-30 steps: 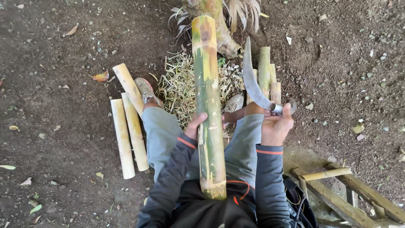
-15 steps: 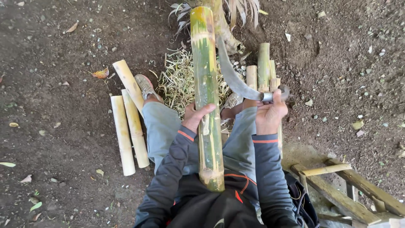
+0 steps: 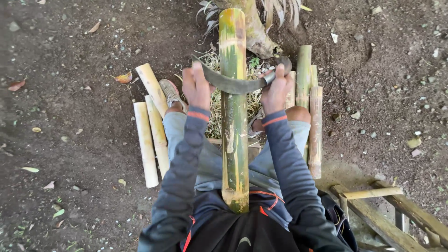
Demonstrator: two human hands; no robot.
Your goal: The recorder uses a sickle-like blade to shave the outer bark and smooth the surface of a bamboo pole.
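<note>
I sat with the long green bamboo pole [image 3: 233,112] running up between my knees, its cut lower end resting against my lap and its far end pointing away from me toward the base of a trunk [image 3: 254,30]. A curved blade [image 3: 228,83] lay crosswise over the pole, pressed on its upper half. My left hand [image 3: 196,87] was closed around the blade's tip end, just left of the pole, and my right hand [image 3: 276,91] was closed around the handle, just right of the pole.

Left of the pole, three peeled pale bamboo pieces [image 3: 151,130] lay side by side on the dirt, near my shoe [image 3: 170,93]. Right of the pole lay a few greener cut lengths [image 3: 310,102]. Thin shavings [image 3: 214,100] were heaped under the pole beyond my knees. A wooden frame [image 3: 387,205] sat well off to the pole's lower right.
</note>
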